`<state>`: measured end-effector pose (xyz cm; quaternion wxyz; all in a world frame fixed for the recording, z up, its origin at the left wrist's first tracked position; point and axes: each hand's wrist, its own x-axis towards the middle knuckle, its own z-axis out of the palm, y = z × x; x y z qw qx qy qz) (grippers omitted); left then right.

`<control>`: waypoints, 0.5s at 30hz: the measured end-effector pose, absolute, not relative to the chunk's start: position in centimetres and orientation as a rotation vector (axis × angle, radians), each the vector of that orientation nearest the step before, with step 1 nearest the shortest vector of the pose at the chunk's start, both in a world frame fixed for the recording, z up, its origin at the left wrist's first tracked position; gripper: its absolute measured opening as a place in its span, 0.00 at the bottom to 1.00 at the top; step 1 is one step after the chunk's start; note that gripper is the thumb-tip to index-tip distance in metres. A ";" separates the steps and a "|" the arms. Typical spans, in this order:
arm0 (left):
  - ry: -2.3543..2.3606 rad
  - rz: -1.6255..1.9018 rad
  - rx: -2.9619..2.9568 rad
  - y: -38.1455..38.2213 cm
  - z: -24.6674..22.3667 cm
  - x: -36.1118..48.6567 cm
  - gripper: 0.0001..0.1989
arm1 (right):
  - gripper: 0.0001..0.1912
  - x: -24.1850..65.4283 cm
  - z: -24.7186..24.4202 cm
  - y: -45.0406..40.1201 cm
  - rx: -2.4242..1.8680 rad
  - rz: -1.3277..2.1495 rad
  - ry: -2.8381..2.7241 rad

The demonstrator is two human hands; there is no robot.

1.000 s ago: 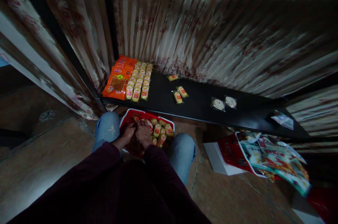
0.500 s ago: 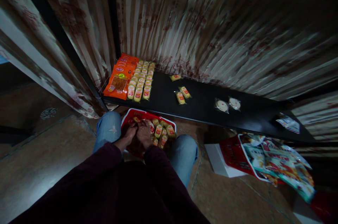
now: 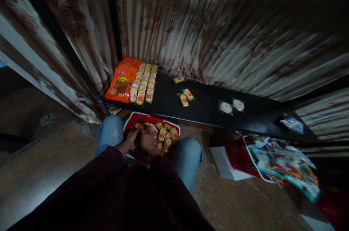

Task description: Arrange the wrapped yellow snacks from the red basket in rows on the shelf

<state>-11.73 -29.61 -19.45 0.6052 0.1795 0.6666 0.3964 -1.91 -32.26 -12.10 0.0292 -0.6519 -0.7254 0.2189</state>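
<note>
Down between my knees is a red basket (image 3: 163,119) with a white rim, holding small wrapped cakes (image 3: 167,145) in clear and yellow packets. Both of my hands reach into its left half, close together. My left hand (image 3: 132,138) is closed at a wrapped cake (image 3: 138,126) by its fingertips. Beside it, my right hand (image 3: 147,140) curls its fingers down onto the cakes, against a packet (image 3: 154,132) on its right; its fingertips are partly hidden in the dim light.
A black shelf (image 3: 166,109) in front carries orange snack bags (image 3: 118,87), rows of wrapped cakes (image 3: 140,96), loose cakes (image 3: 183,100), round white packets (image 3: 226,107) and a pouch (image 3: 292,124). A second red basket (image 3: 236,152) full of bags stands right. Striped curtain (image 3: 174,27) hangs behind.
The view has shifted slightly, so the shelf and baskets sit a little further left. Both hands remain in the basket with only slight finger movement.
</note>
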 end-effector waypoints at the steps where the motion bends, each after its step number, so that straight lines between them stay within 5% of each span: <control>1: 1.558 0.909 0.415 -29.6 -19.5 -11.8 0.09 | 0.24 -1.8 -12.0 -32.3 -2.016 0.668 -2.240; 15: 1.613 0.760 0.380 -29.8 -19.3 -12.3 0.06 | 0.19 -2.6 -13.1 -31.0 -2.173 0.538 -2.238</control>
